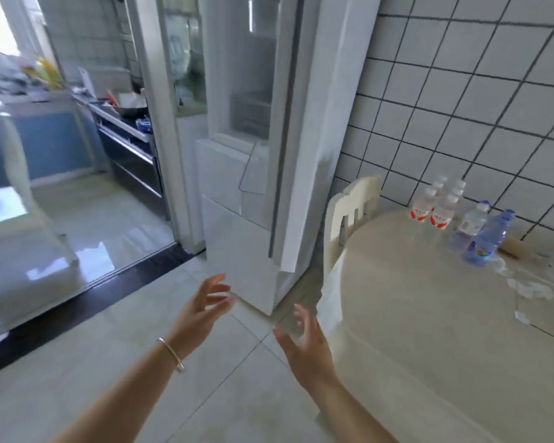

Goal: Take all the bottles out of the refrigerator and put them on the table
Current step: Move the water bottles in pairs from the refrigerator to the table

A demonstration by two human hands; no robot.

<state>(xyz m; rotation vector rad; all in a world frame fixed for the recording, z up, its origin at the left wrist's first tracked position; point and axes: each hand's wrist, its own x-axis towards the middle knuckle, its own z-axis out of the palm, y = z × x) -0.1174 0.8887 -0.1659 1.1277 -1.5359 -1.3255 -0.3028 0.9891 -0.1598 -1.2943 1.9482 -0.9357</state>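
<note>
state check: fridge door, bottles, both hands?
White refrigerator door: open.
Shelves seen inside refrigerator: no bottles visible.
Clear plastic bottles: upright, grouped on cream round table by the tiled wall.
Left hand: open, holds nothing.
Right hand: open, holds nothing.

No legible text on bottle labels (420,214)

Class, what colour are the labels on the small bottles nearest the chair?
Red and white labels, seen best in the head view.
</note>
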